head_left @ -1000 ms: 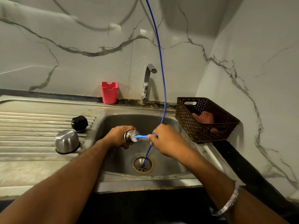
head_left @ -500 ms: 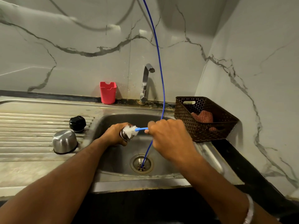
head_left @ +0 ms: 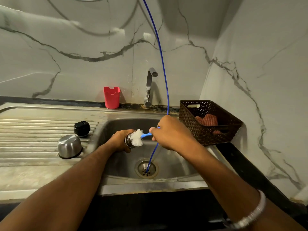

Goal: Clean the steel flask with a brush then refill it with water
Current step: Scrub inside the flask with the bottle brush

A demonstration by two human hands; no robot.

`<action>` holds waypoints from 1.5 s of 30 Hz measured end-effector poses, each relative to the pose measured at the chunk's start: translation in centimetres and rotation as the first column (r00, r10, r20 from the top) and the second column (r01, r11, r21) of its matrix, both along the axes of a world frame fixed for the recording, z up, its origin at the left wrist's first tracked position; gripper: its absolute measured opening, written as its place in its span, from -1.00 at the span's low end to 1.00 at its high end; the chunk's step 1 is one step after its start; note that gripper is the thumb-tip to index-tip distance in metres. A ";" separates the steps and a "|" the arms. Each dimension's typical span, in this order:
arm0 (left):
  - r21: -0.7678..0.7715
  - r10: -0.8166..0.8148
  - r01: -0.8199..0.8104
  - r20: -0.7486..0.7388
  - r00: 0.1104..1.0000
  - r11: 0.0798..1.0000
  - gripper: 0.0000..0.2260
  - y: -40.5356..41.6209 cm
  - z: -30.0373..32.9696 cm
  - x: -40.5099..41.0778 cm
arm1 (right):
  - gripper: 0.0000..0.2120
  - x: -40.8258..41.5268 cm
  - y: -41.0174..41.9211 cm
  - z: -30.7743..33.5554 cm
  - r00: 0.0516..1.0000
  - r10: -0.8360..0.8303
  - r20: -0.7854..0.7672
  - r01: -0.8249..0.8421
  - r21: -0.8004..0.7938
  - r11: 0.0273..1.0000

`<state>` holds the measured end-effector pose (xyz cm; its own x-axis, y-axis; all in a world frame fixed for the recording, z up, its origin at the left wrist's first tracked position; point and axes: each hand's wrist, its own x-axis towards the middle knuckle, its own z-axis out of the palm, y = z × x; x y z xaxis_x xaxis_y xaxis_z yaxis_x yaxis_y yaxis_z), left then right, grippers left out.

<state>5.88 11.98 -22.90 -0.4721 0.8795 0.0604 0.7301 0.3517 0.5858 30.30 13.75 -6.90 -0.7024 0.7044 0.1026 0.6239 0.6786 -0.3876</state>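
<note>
**A:** ok nearest the camera it's just two forearms coming in, both cut off at the bottom edge, a metal bangle (head_left: 250, 217) on the right wrist. What's past that?

**B:** Both hands are over the sink (head_left: 120, 165) basin. The left hand (head_left: 119, 141) is wrapped round the steel flask (head_left: 128, 142), held sideways with its mouth toward the right. Honestly you only see the neck and rim, the body's hidden in the palm. The right hand (head_left: 171, 133) is clamped on the blue handle of the brush (head_left: 137, 137); the white bristles sit right at the flask's mouth. Can't tell how far in they go, if at all.

**A:** and that blue line?

**B:** A thin blue tube (head_left: 162, 64) comes down from off the top, goes behind the right hand and ends in the drain (head_left: 146, 169).

**A:** stuff on the bench?

**B:** On the ribbed drainboard left of the basin, a steel cup (head_left: 69, 146) upside down, with a black cap (head_left: 82, 128) just behind it. At the back wall a red holder (head_left: 111, 97) and the tap (head_left: 150, 85). Right of the sink there's a brown basket (head_left: 196, 130) with some reddish cloth in it, hard to make out.
</note>
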 end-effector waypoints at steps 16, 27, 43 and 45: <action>0.038 -0.006 0.005 0.039 0.999 0.999 -0.36 -0.8 0.2 -0.4 | -0.84 1.4 -2.2 -1.2 0.905 0.152 0.398 -0.369 0.556 0.745; 0.012 -0.030 0.030 0.033 0.999 0.999 -0.35 -0.7 0.0 -0.2 | -0.85 0.2 -2.1 -3.0 0.926 0.143 0.350 -0.298 0.443 0.846; 0.047 -0.035 0.033 0.042 0.999 0.998 -0.29 -0.9 -0.1 -0.8 | -0.65 0.6 -0.8 -5.3 0.739 -0.457 -0.494 -0.298 -0.849 0.436; 0.074 -0.012 0.008 0.046 0.999 0.997 -0.29 -0.9 -0.1 -1.0 | -0.69 0.0 -1.8 -7.2 0.665 -0.539 -0.517 -0.353 -0.854 0.383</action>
